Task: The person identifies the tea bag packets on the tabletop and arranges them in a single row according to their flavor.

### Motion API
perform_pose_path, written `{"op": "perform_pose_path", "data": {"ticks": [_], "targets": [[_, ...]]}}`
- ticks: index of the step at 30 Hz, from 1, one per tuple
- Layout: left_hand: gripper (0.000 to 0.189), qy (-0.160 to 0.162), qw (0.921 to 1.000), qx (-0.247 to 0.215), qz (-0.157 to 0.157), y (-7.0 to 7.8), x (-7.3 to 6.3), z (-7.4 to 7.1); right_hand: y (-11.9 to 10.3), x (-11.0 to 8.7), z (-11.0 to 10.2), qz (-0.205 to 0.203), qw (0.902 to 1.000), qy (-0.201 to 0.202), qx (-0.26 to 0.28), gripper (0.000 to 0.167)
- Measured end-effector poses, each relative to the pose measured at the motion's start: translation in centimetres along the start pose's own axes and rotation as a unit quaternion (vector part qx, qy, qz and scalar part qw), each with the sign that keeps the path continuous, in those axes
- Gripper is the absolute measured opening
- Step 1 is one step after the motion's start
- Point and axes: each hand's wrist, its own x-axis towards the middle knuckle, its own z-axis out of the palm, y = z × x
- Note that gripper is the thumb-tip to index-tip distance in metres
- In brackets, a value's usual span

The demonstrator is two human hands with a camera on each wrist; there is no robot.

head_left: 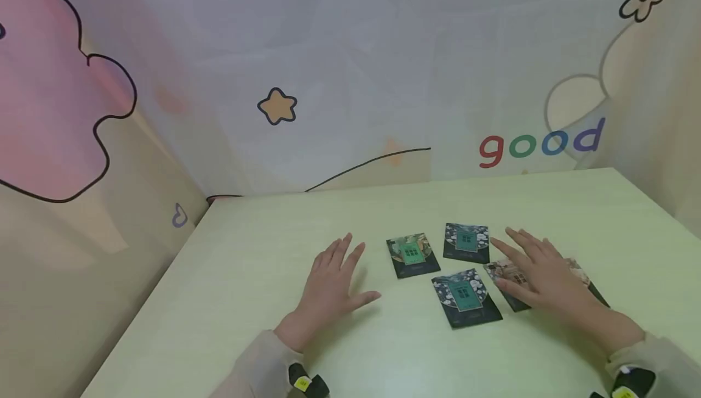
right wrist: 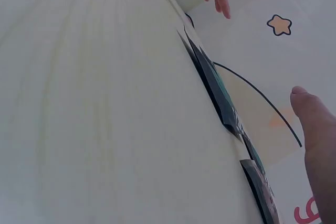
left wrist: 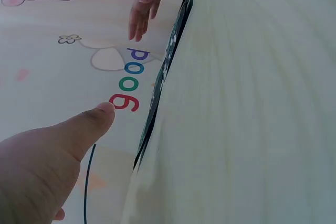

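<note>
My left hand (head_left: pixel 331 282) hovers over the table left of the packets, fingers straight and thumb out, holding nothing. Nearest to it lies a flat dark packet with a green label (head_left: pixel 412 254). Two navy packets with teal labels lie to the right, one behind (head_left: pixel 466 241) and one in front (head_left: pixel 465 298). My right hand (head_left: pixel 550 282), its fingers extended, is above a pinkish-brown patterned packet (head_left: pixel 512 271) and partly hides it. More pinkish packet surface (head_left: pixel 580 273) shows beyond that hand; whether it is a separate packet, I cannot tell. Both wrist views show packets edge-on.
The pale table (head_left: pixel 219 300) meets a printed backdrop (head_left: pixel 350 81) at its back edge. A decorated cloth (head_left: pixel 137 227) also hangs at the left side. Bands with yellow-marked devices (head_left: pixel 306 381) sit at both wrists.
</note>
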Motion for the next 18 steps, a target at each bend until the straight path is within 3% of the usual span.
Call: {"op": "perform_pose_path", "data": {"ticks": [7,12,18], "targets": [[0.084,0.030,0.9987,-0.022,0.035,1.4,1.0,0.0,-1.7,0.5,0.1,-0.060,0.9971,0.047,0.011,0.063],[0.081,0.022,0.9985,-0.028,0.042,2.5,2.1,0.9,-3.2,0.3,0.2,-0.070,0.9965,0.040,0.023,0.055],[0.073,-0.007,0.9980,-0.058,0.022,3.4,3.4,1.7,-4.4,0.0,0.6,-0.090,0.9957,0.005,0.019,0.050]]}}
